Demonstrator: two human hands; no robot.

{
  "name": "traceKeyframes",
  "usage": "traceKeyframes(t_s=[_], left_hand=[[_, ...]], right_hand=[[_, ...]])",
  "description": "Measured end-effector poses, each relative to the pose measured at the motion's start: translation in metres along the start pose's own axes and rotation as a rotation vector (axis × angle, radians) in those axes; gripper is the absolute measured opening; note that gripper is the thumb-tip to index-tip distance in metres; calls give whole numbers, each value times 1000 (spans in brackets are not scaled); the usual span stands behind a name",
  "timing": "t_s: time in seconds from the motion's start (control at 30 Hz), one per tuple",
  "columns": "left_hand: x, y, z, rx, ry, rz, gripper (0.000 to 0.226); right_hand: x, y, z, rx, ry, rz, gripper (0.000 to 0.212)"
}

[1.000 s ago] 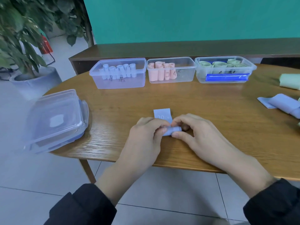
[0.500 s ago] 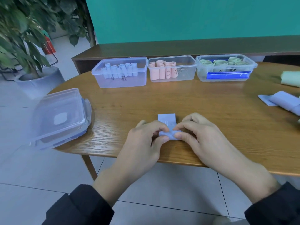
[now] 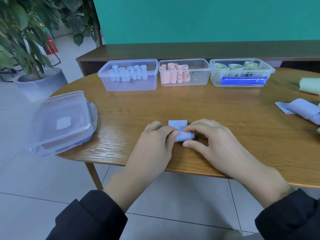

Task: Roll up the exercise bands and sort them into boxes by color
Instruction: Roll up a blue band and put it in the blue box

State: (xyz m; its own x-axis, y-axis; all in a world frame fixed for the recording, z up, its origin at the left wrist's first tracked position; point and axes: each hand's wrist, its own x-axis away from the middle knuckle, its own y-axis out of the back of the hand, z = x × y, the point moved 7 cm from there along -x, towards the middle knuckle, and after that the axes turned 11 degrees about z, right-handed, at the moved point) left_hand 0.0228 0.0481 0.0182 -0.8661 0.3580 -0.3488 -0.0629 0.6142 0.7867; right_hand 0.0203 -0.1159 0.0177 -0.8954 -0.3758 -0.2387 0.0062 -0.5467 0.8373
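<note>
Now, line by line:

Change: the flat tail of the blue band [image 3: 177,123] that lies beyond the roll is shorter than it was a second ago, and the rolled part [image 3: 184,136] is thicker; the roll has been worked a little farther from the near edge.

Left hand: the left hand [image 3: 155,144] is curled over the left end of the roll, with the fingertips pressed on top of it; the band is grasped there.

Right hand: the right hand [image 3: 213,141] is closed on the right end, the roll being pinched between the forefinger above and the thumb below.

Band position: the blue band is held on the surface [image 3: 225,122] near its near edge, roughly at the middle of the scene, well apart from the boxes.

Boxes: three clear boxes are lined up at the far side. Blue rolls are kept in the left box [image 3: 128,75], pink rolls in the middle box [image 3: 184,72] and green rolls in the right box [image 3: 241,72].

Other bands: another blue band [image 3: 301,110] and a green band [image 3: 310,85] are left at the right edge, unsorted.

Lids: stacked clear lids [image 3: 60,122] are set at the near left, partly over the rim of the surface.

Meaning for the task: only a short tail is left to be wound, so this roll is judged nearly finished; the left box is expected as its destination, and at least two more bands remain.
</note>
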Motion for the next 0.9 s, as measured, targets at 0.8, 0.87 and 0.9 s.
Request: traceKeyframes(t_s=[0.8,0.87,0.9], left_hand=[[-31,-3,22,-116,79,103,53],[-35,5,25,-13,104,55,55],[-36,7,27,34,115,36,54]], right_hand=[[-32,4,6,157,-30,29,34],[-39,2,2,145,-52,49,37],[-44,1,-1,141,-67,60,36]])
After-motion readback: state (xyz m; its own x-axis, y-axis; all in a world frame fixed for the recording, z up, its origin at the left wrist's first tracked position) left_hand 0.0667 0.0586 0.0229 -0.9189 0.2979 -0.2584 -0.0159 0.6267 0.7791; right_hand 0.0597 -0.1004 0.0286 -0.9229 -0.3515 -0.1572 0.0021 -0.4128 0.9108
